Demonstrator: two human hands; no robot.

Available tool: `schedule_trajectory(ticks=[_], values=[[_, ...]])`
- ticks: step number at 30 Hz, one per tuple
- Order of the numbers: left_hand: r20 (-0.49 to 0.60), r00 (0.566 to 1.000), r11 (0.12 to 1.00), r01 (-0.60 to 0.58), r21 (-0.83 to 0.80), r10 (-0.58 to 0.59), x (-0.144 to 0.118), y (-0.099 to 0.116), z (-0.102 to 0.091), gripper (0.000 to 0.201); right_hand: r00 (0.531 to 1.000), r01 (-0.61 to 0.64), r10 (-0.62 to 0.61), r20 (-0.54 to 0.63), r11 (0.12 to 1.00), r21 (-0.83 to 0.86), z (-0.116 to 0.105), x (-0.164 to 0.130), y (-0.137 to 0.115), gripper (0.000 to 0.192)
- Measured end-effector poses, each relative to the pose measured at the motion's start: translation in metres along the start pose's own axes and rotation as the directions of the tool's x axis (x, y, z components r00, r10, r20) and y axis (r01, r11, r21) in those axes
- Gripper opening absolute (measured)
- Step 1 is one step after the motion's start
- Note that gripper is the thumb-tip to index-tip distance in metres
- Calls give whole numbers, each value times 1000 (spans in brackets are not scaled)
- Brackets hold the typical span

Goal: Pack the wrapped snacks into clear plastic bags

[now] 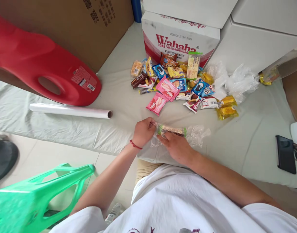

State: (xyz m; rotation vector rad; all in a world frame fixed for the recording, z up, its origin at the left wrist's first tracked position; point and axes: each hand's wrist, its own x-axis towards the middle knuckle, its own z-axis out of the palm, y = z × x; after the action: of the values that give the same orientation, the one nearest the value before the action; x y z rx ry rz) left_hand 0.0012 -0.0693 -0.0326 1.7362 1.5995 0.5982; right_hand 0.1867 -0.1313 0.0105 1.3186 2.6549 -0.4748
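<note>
My left hand point(144, 132) is closed in a pinch on the left edge of a clear plastic bag point(198, 135). That bag lies crumpled on the cloth-covered surface and stretches out to the right. A snack bar packet point(174, 130) with green ends lies at the bag, partly under my fingers. My right hand point(179, 147) rests over it, thumb and fingers bent onto the packet and the plastic. Just beyond my hands is a pile of wrapped snacks, with two pink wafer packets point(156, 103) nearest.
A white Wahaba carton point(180, 35) stands behind the pile. Crumpled clear bags point(243, 82) and yellow packets point(227, 112) lie right. A white roll point(71, 110) and red jug point(66, 71) are left, a phone point(285, 153) far right. A green stool point(15, 200) stands on the floor.
</note>
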Motion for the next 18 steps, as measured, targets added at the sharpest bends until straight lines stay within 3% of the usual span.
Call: schedule_trajectory(ticks=[4, 7, 9, 11, 13, 14, 16, 18], values=[[-5, 999, 970, 32, -241, -34, -1, -3, 0, 16, 997, -57, 63, -38, 988, 141, -2, 0, 4, 51], [-63, 993, 966, 77, -246, -95, -3, -5, 5, 18, 983, -68, 125, -136, 930, 361, -14, 3, 19, 38], [-205, 973, 982, 72, -174, -107, -6, -6, 9, 24, 961, -62, 188, -203, 861, 505, -25, 8, 35, 29], [-422, 906, 999, -28, -25, 15, -13, -6, 11, 33, 939, -57, 248, -237, 794, 605, -37, 17, 52, 22], [-541, 792, 959, -216, 186, 283, -23, -3, 11, 34, 930, -62, 282, -234, 750, 659, -46, 28, 65, 21], [-514, 737, 898, -338, 282, 439, -28, -1, 10, 33, 932, -64, 285, -226, 739, 671, -49, 33, 69, 21], [-330, 652, 727, -564, 391, 683, -34, 5, 9, 32, 940, -47, 262, -219, 734, 677, -53, 42, 74, 22], [-110, 617, 602, -689, 404, 780, -34, 11, 10, 35, 949, -13, 221, -224, 737, 676, -54, 49, 76, 21]])
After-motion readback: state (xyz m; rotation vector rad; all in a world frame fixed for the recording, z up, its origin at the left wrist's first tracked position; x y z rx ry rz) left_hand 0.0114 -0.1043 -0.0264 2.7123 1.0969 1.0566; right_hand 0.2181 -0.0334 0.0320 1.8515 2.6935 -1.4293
